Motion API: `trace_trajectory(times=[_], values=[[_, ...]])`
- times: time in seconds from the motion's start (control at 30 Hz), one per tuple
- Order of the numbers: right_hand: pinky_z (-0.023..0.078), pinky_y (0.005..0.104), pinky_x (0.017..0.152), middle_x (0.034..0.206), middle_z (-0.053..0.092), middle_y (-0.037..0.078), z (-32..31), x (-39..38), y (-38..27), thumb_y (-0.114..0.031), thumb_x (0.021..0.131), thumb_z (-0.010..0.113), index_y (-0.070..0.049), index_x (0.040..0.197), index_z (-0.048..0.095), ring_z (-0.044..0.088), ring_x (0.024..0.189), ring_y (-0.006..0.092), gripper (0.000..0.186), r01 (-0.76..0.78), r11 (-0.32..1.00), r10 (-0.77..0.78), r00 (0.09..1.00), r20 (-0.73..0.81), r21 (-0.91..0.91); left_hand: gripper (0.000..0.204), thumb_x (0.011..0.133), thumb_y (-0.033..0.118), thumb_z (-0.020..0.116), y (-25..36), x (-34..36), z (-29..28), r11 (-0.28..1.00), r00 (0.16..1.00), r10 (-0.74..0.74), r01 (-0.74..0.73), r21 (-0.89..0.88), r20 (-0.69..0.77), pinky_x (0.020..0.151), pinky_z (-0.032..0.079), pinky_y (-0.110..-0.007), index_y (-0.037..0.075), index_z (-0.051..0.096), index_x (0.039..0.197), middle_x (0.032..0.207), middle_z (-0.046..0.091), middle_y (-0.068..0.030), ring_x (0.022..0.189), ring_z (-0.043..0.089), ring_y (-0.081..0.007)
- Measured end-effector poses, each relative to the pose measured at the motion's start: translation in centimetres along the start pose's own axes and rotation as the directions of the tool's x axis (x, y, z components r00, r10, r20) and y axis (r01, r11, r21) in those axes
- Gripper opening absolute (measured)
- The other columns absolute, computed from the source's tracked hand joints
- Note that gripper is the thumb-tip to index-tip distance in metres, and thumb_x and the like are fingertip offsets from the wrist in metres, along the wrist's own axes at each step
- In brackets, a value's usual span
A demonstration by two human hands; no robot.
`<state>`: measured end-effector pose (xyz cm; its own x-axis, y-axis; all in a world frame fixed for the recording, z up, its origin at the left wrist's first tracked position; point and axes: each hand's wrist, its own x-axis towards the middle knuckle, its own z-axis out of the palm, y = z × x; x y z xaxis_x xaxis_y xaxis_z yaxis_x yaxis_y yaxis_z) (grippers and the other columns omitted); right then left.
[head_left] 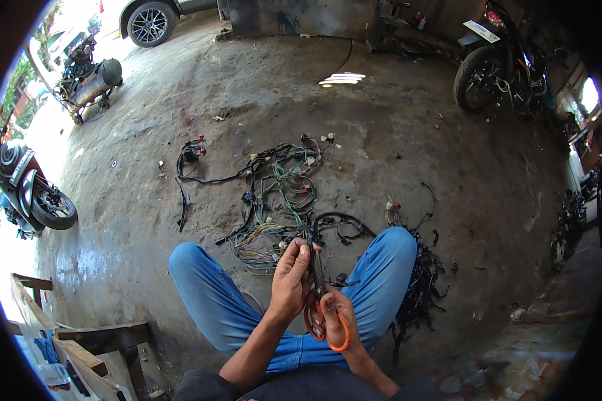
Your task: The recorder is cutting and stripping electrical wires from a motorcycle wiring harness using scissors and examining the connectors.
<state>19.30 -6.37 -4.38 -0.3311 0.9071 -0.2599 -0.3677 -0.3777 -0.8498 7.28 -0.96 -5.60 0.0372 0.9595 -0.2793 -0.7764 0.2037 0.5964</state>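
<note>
My right hand [342, 311] grips a pair of scissors [339, 339] by the orange handles, with the dark blades pointing away from me, up beside my left hand. Thumb and fingers of my left hand [291, 279] pinch a black-wrapped part of a wiring harness, close against the blades; whether the blades touch it I cannot tell. The rest of the wiring harness [278, 175] sprawls over the floor beyond my knees, with green, yellow and black wires and white and red connectors. A fan of loose thin wires [254, 250] lies just left of my left hand.
A heap of black scraps [423, 284] lies beside my right knee. A wooden frame [104, 337] stands close at my left. Motorcycles [43, 194] are at the left and far right, a wheeled tank [97, 80] far left, and a car [152, 23] beyond on the concrete floor [408, 160].
</note>
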Motion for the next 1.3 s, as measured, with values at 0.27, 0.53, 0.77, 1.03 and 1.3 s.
trace_trajectory(times=[0.27,0.53,0.77,1.03,1.3], values=[[0.031,0.0217,0.039,0.056,0.043,-0.004,-0.3,0.5,-0.6,-0.047,0.101,0.057,-0.007,0.083,0.049,0.039,0.043,0.0033,0.044,0.017,0.994,-0.021,0.999,-0.034,-0.104,0.011,0.107,0.019,0.048,-1.0,0.3,-0.7,0.952,0.978,0.208,-0.202,0.229,-0.002,0.067,0.046,-0.019,0.010,0.051,0.111,0.096,0.058,0.0016,0.079,0.053,-0.0041],[0.030,0.0200,0.039,0.056,0.045,-0.004,0.0,0.0,-3.5,-0.047,0.101,0.057,-0.004,0.088,0.056,0.039,0.043,0.0022,0.044,-0.084,0.990,0.081,0.996,-0.034,-0.112,0.015,0.109,0.020,0.045,0.9,0.0,-1.1,0.804,0.969,0.189,-0.246,0.542,0.160,0.056,0.035,-0.020,0.007,0.048,0.101,0.076,0.041,0.0051,0.062,0.040,-0.0038],[0.030,0.0204,0.039,0.055,0.044,-0.004,0.3,-0.3,-2.2,-0.048,0.101,0.057,-0.004,0.089,0.058,0.039,0.043,0.0018,0.046,-0.077,0.993,0.075,0.997,-0.017,-0.091,0.013,0.109,0.019,0.044,1.6,0.2,-1.9,0.798,0.964,0.139,-0.245,0.551,0.226,0.056,0.035,-0.021,0.007,0.048,0.106,0.077,0.044,0.0039,0.063,0.041,-0.0039],[0.031,0.0219,0.039,0.056,0.048,-0.003,0.5,-0.4,-0.9,-0.047,0.100,0.058,-0.004,0.088,0.058,0.043,0.044,0.0026,0.045,0.008,0.982,-0.020,0.998,-0.066,-0.190,0.014,0.110,0.019,0.041,0.0,-1.1,-1.8,0.881,0.986,0.111,-0.155,0.448,0.124,0.077,0.040,-0.020,0.007,0.048,0.110,0.096,0.051,0.0022,0.084,0.043,-0.0032],[0.032,0.0212,0.038,0.053,0.044,-0.003,1.7,-0.4,-2.3,-0.046,0.103,0.052,-0.005,0.089,0.055,0.040,0.040,0.0042,0.044,0.013,0.999,-0.014,0.999,-0.033,-0.036,0.017,0.110,0.022,0.039,0.0,-1.1,-1.9,0.834,0.968,0.148,-0.233,0.499,0.204,0.074,0.040,-0.021,0.008,0.047,0.109,0.094,0.049,0.0017,0.081,0.043,-0.0048]])
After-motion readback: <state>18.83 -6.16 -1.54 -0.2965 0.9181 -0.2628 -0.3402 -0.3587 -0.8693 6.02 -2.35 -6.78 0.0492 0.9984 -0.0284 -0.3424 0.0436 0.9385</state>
